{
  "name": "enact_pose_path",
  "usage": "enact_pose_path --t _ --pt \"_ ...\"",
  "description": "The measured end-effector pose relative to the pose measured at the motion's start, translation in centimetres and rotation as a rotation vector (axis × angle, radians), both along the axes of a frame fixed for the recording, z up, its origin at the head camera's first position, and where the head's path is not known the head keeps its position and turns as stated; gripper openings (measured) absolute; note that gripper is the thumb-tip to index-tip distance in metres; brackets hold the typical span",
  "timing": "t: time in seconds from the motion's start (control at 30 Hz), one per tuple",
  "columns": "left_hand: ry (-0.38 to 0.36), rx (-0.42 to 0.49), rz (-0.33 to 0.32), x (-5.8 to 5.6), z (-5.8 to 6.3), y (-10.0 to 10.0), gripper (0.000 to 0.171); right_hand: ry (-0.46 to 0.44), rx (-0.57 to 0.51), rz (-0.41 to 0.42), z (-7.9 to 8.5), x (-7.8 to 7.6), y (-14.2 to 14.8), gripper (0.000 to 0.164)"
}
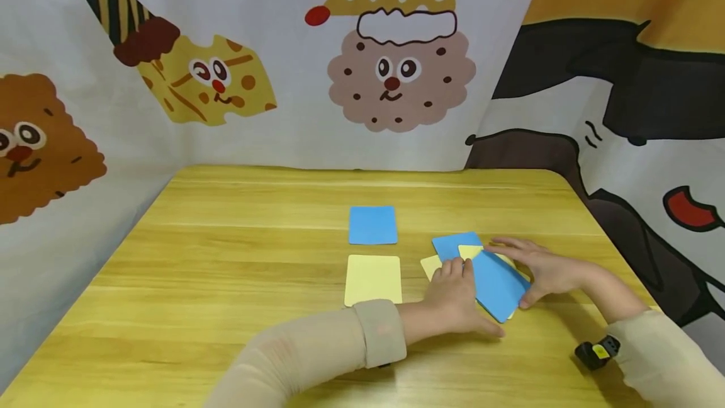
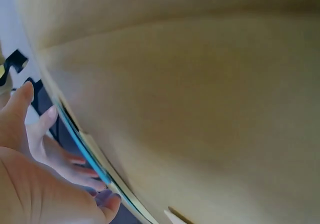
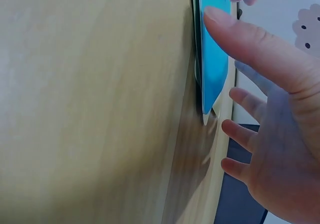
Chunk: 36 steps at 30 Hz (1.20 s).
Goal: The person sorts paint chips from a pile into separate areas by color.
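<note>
A loose pile of square blue and yellow cards lies on the right of the table, with a blue card [image 1: 498, 285] uppermost. Beneath it a second blue card [image 1: 455, 244] and a yellow card [image 1: 430, 266] stick out at different angles. My left hand [image 1: 453, 298] is at the pile's left side, fingers extended over the cards and thumb pointing right. At the right edge, my right hand [image 1: 552, 269] has its fingers and thumb spread around the top blue card. In the right wrist view, that thumb [image 3: 255, 43] overlaps the card; contact is unclear.
Left of the pile, a single blue card [image 1: 373, 225] lies behind a single yellow card [image 1: 372, 279], a gap between them. The wooden table [image 1: 226, 257] ends at a printed cloth [image 1: 283, 143] behind. A black strapped device [image 1: 597, 352] is at the right wrist.
</note>
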<state>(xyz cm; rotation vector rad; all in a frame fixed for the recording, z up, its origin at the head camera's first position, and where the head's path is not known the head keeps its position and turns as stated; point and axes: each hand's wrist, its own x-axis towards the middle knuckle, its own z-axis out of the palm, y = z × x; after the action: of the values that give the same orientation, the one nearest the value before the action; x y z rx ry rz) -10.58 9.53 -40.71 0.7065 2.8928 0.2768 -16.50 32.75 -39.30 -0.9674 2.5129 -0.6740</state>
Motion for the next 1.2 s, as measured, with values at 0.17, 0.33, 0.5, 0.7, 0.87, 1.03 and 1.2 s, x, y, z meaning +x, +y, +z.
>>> enact_pose_path --t 0.17,0.33,0.5,0.7,0.87,1.03,1.2 --pt "0.029 -0.041 0.004 0.2 -0.1 0.8 0.128 -0.011 0.032 0.007 -0.1 -0.2 -0.2 0.11" --pt "0.017 -0.067 0.042 0.2 -0.3 1.5 0.129 0.012 0.038 0.009 -0.2 -0.2 -0.3 0.111" --pt "0.03 -0.111 0.06 0.2 -0.5 2.0 0.13 0.041 0.032 0.033 -0.5 -0.1 -0.5 0.112" --pt "0.075 -0.123 0.072 0.0 -0.7 2.3 0.127 0.049 0.045 0.023 -0.7 0.1 -0.8 0.113" --pt "0.069 -0.127 0.069 -0.3 -0.7 2.3 0.121 0.048 0.049 -0.009 -0.8 0.5 -1.0 0.111" --pt "0.044 -0.116 0.069 -0.6 -0.5 2.3 0.116 0.046 0.026 -0.042 -0.9 0.8 -1.1 0.108" --pt "0.038 -0.096 0.076 -0.8 -0.5 2.1 0.115 0.042 0.028 -0.074 -0.9 1.2 -1.2 0.11"
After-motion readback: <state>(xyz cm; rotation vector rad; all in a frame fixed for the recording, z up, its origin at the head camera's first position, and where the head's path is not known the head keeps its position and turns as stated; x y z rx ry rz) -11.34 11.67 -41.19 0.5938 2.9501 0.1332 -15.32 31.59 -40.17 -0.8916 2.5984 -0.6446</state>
